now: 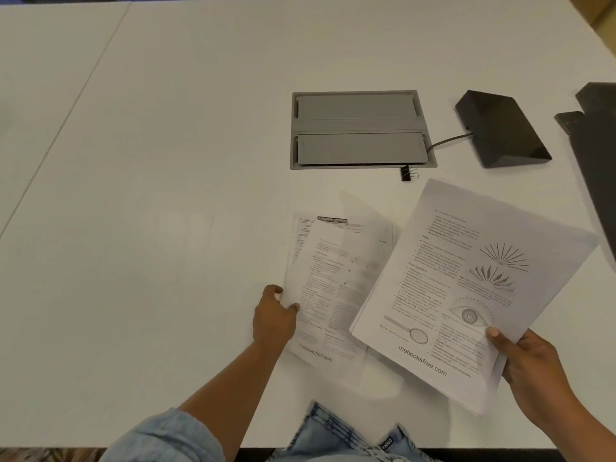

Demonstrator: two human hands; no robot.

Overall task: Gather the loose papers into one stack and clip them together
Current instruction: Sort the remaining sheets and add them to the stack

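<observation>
White table [166,161] carries all you need, so begin with the papers. Your right hand [530,365] grips the thicker sheaf [466,288] by its near corner, thumb pressed on top below the eye drawing and fingers [506,371] curled round the edge. It is raised and tilted, which I judge leaves it free to swing over the rest. Your left hand [273,318] pinches the left edge of the loose sheets [333,288]; these lie fanned on the table, their right side tucked under the raised sheaf. That pinch looks meant to steady or lift them so both lots can meet. Gathering seems about halfway; squaring and clipping are not yet done. Beyond the papers the binder clip [406,174] lies alone, just in front of the grey cable hatch [360,130], within easy reach of you. Further right sits a black wedge-shaped box [500,128] with its cable [446,140]
</observation>
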